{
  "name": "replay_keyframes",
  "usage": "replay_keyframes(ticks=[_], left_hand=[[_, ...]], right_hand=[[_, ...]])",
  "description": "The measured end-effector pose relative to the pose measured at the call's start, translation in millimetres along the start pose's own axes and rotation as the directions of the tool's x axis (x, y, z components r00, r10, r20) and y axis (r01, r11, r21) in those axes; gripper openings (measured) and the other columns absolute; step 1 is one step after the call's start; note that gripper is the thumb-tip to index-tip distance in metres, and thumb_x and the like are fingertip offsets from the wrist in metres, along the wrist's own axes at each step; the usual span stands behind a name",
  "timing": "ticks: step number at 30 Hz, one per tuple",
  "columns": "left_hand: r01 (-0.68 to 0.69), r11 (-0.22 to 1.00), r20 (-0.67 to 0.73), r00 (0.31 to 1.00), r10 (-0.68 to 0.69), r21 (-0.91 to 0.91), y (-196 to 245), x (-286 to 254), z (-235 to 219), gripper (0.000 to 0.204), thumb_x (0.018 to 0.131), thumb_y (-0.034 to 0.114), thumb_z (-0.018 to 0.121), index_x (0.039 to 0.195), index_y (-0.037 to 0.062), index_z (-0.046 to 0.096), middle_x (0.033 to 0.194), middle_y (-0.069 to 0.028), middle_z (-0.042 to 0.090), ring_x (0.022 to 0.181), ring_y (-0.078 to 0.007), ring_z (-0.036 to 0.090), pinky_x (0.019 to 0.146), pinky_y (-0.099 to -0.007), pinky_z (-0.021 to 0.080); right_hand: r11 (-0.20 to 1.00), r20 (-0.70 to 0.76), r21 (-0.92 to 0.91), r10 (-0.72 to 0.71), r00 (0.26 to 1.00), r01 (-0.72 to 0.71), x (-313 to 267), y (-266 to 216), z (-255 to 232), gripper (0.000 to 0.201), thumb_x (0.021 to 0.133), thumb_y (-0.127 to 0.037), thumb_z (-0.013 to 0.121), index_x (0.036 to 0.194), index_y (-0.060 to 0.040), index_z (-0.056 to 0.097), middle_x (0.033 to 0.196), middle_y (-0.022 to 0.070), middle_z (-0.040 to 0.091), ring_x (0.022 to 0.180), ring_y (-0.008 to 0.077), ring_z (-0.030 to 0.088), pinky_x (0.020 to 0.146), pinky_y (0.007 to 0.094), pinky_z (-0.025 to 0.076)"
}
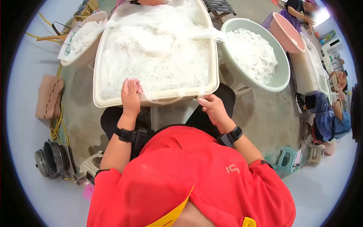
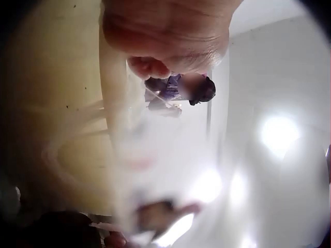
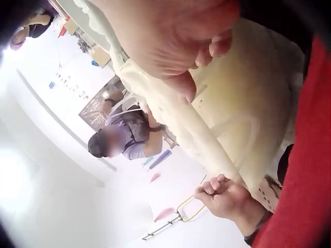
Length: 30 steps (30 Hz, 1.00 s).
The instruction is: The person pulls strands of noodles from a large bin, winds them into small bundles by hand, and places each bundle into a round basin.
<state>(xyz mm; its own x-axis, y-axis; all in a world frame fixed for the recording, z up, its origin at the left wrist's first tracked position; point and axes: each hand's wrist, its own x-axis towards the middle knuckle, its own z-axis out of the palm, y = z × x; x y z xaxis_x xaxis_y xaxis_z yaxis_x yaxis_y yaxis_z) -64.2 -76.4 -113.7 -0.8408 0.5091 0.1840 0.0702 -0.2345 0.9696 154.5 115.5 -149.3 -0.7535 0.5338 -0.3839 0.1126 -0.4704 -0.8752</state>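
My left hand (image 1: pixel 131 96) is at the front left rim of a cream rectangular tub (image 1: pixel 99 81), fingers curled in; nothing shows between them. The right wrist view also has this curled left hand (image 3: pixel 225 199) beside the rim. White fluffy fibre (image 1: pixel 155 72) in fine strands fills the tub. Near the front right corner, my right hand (image 1: pixel 215 109) pinches a thin white fibre strand (image 1: pixel 201 91) between thumb and forefinger. Between the hands, a loose fibre band (image 1: pixel 162 101) loops over the front rim, hanging down the tub's outer wall (image 2: pixel 67 67).
Right of the tub stands a pale green basin (image 1: pixel 283 73) of white cocoon-like lumps (image 1: pixel 253 55). A white basin (image 1: pixel 99 18) with more white material sits at left. Beyond are a pink basin (image 1: pixel 289 32), a teal stool (image 1: pixel 286 159) and other people working.
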Motion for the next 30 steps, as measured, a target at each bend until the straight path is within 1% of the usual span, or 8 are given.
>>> replay_keyframes(ticks=[5, 12, 15, 17, 19, 22, 26, 30], left_hand=[[0.007, 1.0, -0.012, 1.0, -0.007, 0.001, 3, -3, 1, 0.027, 0.096, 0.028, 0.04, 0.084, 0.0049, 0.046, 0.07, 0.0012, 0.038, 0.064, -0.0105, 0.038, 0.063, -0.0249, 0.037], [0.018, 0.995, 0.005, 1.0, -0.018, -0.102, 3, -2, -2, 0.027, 0.096, 0.029, 0.04, 0.083, 0.0063, 0.045, 0.069, 0.0024, 0.034, 0.064, -0.0102, 0.037, 0.064, -0.0246, 0.036], [0.045, 0.989, 0.002, 0.999, -0.046, -0.139, 4, -2, -2, 0.026, 0.096, 0.028, 0.04, 0.083, 0.0064, 0.045, 0.068, 0.0025, 0.034, 0.064, -0.01, 0.036, 0.063, -0.0246, 0.035], [0.08, 0.984, 0.009, 0.997, -0.08, -0.156, 6, 0, -3, 0.025, 0.096, 0.028, 0.04, 0.084, 0.0065, 0.046, 0.068, 0.0024, 0.034, 0.063, -0.01, 0.036, 0.062, -0.0249, 0.036], [0.187, 0.963, -0.016, 0.981, -0.193, -0.192, 16, 2, 1, 0.024, 0.096, 0.027, 0.04, 0.084, 0.0074, 0.046, 0.067, 0.0024, 0.034, 0.062, -0.0101, 0.037, 0.062, -0.0253, 0.036], [0.31, 0.898, 0.014, 0.947, -0.322, -0.312, 28, 5, 6, 0.022, 0.095, 0.027, 0.042, 0.088, 0.0069, 0.047, 0.066, 0.0028, 0.037, 0.06, -0.0095, 0.039, 0.059, -0.0249, 0.037], [0.389, 0.855, 0.13, 0.921, -0.367, -0.342, 58, 2, 30, 0.021, 0.095, 0.027, 0.042, 0.082, 0.0102, 0.046, 0.067, 0.0027, 0.035, 0.06, -0.0102, 0.037, 0.06, -0.0258, 0.037], [0.432, 0.828, 0.26, 0.898, -0.356, -0.358, 80, -4, 48, 0.02, 0.093, 0.025, 0.044, 0.082, 0.0095, 0.046, 0.067, 0.003, 0.036, 0.06, -0.0101, 0.038, 0.059, -0.0257, 0.037]], right_hand=[[1.0, 0.002, -0.009, 0.009, 1.0, -0.009, -7, 1, 2, 0.014, 0.079, -0.014, 0.066, 0.086, -0.004, 0.061, 0.078, -0.0019, 0.058, 0.065, 0.0046, 0.046, 0.058, 0.0194, 0.037], [0.974, 0.034, -0.124, -0.186, 0.982, 0.189, -15, -11, -17, 0.009, 0.081, -0.01, 0.061, 0.081, -0.0017, 0.061, 0.08, 0.0003, 0.061, 0.072, 0.0075, 0.053, 0.068, 0.0213, 0.042], [0.966, 0.079, -0.213, -0.132, 0.988, 0.146, -18, -38, -24, 0.01, 0.081, -0.011, 0.06, 0.08, -0.0012, 0.06, 0.081, 0.0036, 0.062, 0.072, 0.0091, 0.056, 0.067, 0.0222, 0.043], [0.999, 0.077, 0.008, -0.037, 0.996, 0.037, -20, -60, -26, 0.011, 0.083, -0.011, 0.057, 0.079, -0.0015, 0.055, 0.08, 0.0083, 0.062, 0.072, 0.0153, 0.06, 0.07, 0.0271, 0.048], [0.992, 0.089, 0.122, -0.004, 0.996, -0.007, -15, -75, -35, 0.009, 0.084, -0.01, 0.054, 0.082, -0.0016, 0.054, 0.081, 0.0093, 0.062, 0.068, 0.016, 0.062, 0.066, 0.0297, 0.052], [0.986, 0.169, 0.166, -0.04, 0.985, 0.012, -14, -104, -34, 0.008, 0.085, -0.009, 0.053, 0.085, -0.0014, 0.053, 0.082, 0.0101, 0.062, 0.06, 0.0137, 0.061, 0.059, 0.0287, 0.054], [0.989, 0.254, 0.142, -0.065, 0.965, 0.03, -16, -126, -25, 0.008, 0.086, -0.009, 0.053, 0.087, -0.0011, 0.053, 0.083, 0.0103, 0.063, 0.055, 0.0103, 0.06, 0.055, 0.0262, 0.055], [0.995, 0.334, 0.032, 0.074, 0.94, -0.09, -25, -123, -16, 0.01, 0.085, -0.011, 0.056, 0.087, -0.0015, 0.054, 0.086, 0.0112, 0.063, 0.058, 0.0122, 0.061, 0.056, 0.0276, 0.054]])
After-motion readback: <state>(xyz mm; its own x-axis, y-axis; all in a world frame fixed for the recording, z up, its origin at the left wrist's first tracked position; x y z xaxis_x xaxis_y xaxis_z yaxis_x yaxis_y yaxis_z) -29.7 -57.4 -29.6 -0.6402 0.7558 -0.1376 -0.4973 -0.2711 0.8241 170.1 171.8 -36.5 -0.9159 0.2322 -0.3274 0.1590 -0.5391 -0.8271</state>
